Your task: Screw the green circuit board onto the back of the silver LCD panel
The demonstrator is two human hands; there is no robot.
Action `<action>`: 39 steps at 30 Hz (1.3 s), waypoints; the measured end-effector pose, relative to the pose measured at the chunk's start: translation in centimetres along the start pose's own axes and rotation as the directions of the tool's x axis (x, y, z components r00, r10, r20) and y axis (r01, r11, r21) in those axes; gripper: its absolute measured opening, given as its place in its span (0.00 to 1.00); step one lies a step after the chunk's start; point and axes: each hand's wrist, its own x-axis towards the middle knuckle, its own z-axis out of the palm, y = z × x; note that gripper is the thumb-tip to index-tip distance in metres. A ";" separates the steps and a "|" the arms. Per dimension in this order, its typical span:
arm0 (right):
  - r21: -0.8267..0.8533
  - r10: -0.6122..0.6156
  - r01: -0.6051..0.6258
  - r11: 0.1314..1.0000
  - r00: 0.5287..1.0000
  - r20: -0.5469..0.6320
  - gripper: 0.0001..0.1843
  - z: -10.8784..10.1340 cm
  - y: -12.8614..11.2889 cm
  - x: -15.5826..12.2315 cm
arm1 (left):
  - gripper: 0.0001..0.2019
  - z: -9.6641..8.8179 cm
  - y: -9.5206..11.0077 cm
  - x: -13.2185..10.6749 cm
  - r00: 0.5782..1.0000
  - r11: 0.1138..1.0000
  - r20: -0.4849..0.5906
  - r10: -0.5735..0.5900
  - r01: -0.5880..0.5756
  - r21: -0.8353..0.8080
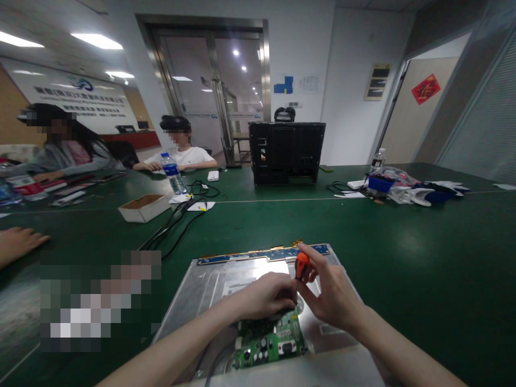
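In front of me lies a silver metal display panel (193, 290), with a green circuit board (270, 344) on its near part and a narrow blue circuit strip (237, 258) along its far edge. My right hand (332, 293) grips a screwdriver (301, 266) by its orange and black handle, thumb and fingers around it. The screwdriver's tip is hidden behind my left hand. My left hand (268, 294) is closed, with its curled fingertips at the far edge of the green board, beside the screwdriver. What those fingers hold, if anything, cannot be seen.
A shallow cardboard box (144, 209), a water bottle (173, 174) and black cables (171, 220) lie to the left. A black monitor housing (287, 153) stands beyond. Gloves and a blue container (381, 183) sit far right. Two people sit across; another person's hand (20, 242) rests at left.
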 end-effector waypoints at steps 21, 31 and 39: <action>0.010 -0.009 0.010 1.000 0.997 -0.082 0.31 -0.2 0.0 0.2 | 0.05 0.1 0.0 -0.2 1.000 1.000 -0.006 -0.018 0.018 0.009; 0.012 -0.017 0.018 1.000 0.995 -0.099 0.31 -0.1 0.1 0.1 | 0.03 0.1 0.0 -0.3 0.999 0.998 -0.006 -0.044 0.044 0.035; 0.013 -0.016 0.016 1.000 0.999 -0.048 0.32 -0.1 0.0 0.0 | 0.04 0.1 -0.2 -0.1 0.999 0.998 0.004 -0.048 0.047 0.040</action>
